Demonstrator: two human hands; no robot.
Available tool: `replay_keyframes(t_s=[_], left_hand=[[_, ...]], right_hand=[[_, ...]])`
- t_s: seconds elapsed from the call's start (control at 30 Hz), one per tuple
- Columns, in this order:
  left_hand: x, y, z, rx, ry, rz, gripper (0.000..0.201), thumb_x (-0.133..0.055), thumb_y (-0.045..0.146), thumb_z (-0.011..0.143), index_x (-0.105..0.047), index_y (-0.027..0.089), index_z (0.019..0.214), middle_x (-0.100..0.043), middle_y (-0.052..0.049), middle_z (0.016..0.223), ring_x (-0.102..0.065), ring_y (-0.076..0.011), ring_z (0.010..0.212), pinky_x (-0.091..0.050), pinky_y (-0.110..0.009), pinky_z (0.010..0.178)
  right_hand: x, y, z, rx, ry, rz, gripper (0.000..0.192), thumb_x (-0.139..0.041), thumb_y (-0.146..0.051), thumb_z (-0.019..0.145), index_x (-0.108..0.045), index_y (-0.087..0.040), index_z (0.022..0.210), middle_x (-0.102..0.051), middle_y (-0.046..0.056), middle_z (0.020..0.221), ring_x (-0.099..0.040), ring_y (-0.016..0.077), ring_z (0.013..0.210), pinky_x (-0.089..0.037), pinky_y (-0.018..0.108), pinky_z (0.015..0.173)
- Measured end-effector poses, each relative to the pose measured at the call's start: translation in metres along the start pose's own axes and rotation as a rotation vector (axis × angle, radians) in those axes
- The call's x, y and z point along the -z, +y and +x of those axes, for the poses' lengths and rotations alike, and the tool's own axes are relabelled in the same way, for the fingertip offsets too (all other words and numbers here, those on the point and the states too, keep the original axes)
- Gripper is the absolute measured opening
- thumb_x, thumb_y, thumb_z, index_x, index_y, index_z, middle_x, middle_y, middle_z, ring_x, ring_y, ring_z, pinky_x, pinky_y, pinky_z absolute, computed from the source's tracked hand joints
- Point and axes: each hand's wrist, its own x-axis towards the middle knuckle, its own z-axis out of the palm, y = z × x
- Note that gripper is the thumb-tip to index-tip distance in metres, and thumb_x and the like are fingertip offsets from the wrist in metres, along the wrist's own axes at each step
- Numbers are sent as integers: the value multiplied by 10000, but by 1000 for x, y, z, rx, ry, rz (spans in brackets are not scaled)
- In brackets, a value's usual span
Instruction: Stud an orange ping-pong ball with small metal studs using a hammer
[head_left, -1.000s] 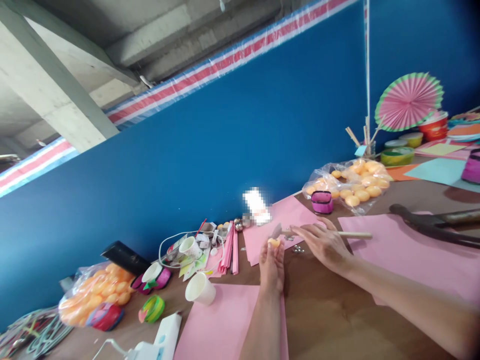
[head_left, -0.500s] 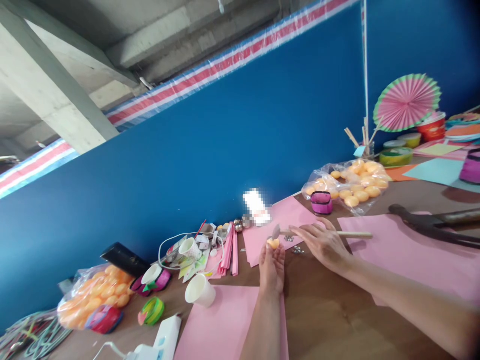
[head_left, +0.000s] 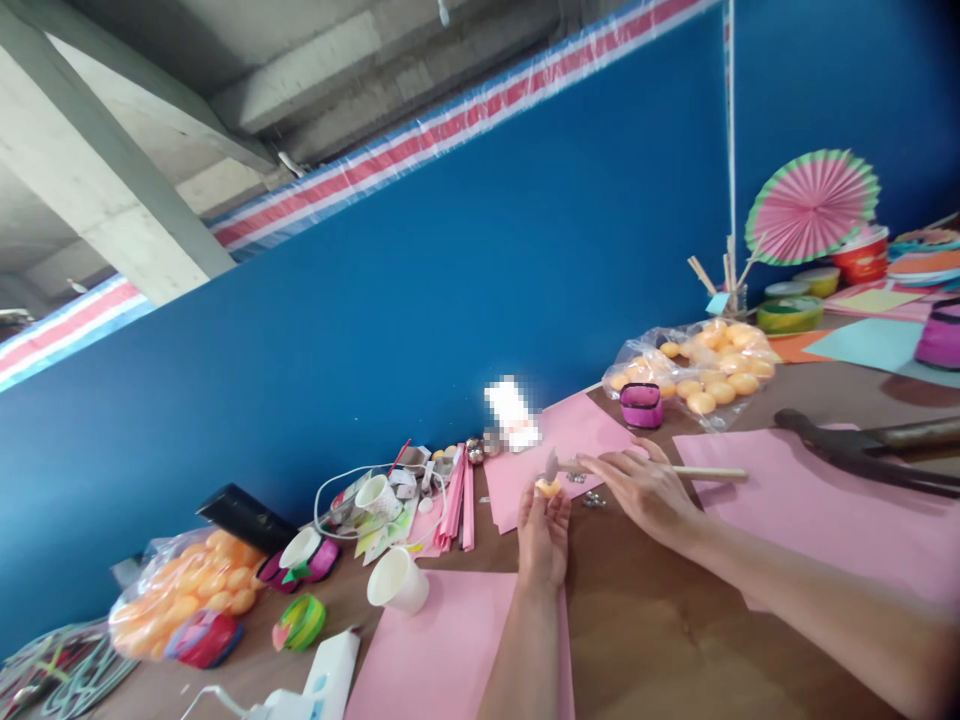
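Ball point(head_left: 549, 489), orange, half hidden in curled left hand point(head_left: 544, 540); hammer handle point(head_left: 709, 473), partly covered, in closed right hand point(head_left: 646, 492)

Towards four o'clock, a small hammer point(head_left: 709, 472) showed pale, matt wood and grey metal; at five, an orange piece point(head_left: 549, 489) looked smooth, like plastic. Matt pink paper point(head_left: 435, 640) lay at six. A clear plastic bag point(head_left: 645, 347) gleamed, wrinkled, at three. At two, a fan point(head_left: 814, 207) was pleated paper.
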Motion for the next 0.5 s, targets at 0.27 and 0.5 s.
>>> replay_keyframes(t_s=[0.27,0.5], left_hand=[[-2,1,-4,-8,-28,43,336,-656,261,722,-582,203,1045,-662,-48,891,-643,-151,838,-495,-282,817],[-1,0,-2,-7,-33,38,286,-667,252,711,-610,189,983,-657,-46,896,-641,-150,842,-490,-276,821]], right_hand=[[0,-1,1,-5,2,-15,399,-409,-107,865,-504,-275,1215,-664,12,883,-561,140,790,-282,344,910],[1,-1,0,2,2,-16,430,-418,-100,860,-471,-271,1251,-664,19,906,-570,140,806,-286,350,924]])
